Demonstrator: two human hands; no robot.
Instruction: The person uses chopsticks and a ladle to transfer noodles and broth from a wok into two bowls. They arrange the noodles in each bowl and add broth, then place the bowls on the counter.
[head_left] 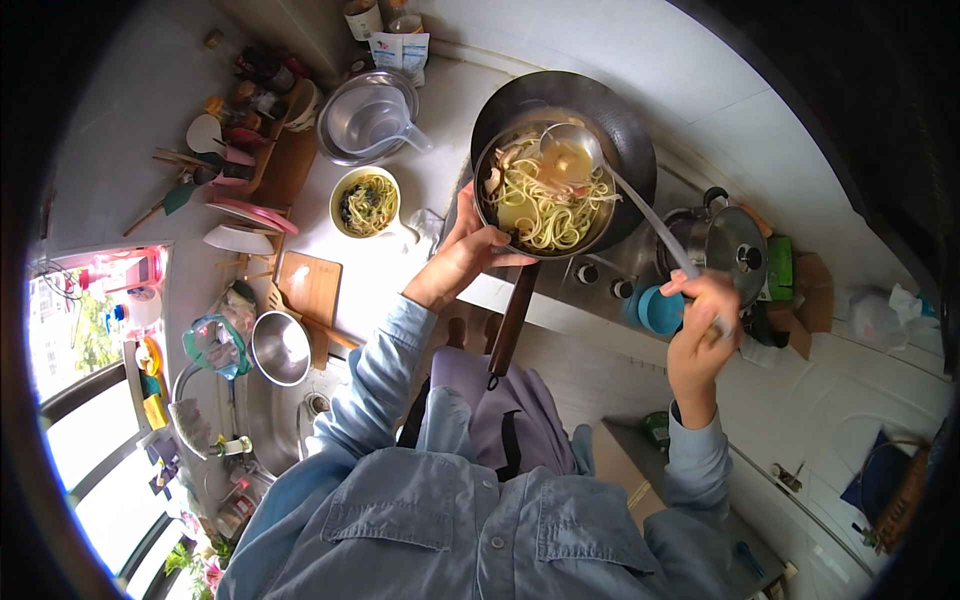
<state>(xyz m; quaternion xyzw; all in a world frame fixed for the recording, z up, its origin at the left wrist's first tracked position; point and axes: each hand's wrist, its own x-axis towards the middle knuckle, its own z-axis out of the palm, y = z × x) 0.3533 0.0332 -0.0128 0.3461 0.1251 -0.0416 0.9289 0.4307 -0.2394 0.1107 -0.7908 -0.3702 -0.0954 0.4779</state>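
My left hand [457, 258] grips the near left side of a round bowl [592, 243] and holds it over the dark wok [632, 125]. Pale noodles [545, 205], broth and pieces that look like meat or mushroom fill the bowl. In my right hand [705, 335] is the handle of a metal ladle [655, 222], its fingers closed around it. The ladle's cup, with cloudy broth in it, is tilted over the noodles at the bowl's far side. The wok's wooden handle [513, 325] points toward me. Much of the wok's inside is hidden under the bowl.
Left of the wok, a pale handled bowl [338, 222] holds noodles with dark bits. A clear measuring cup [372, 122] rests in a metal basin [330, 140]. A lidded pot [735, 245] and blue bowl [660, 311] stand right. A cutting board [312, 285] lies near the sink [262, 425].
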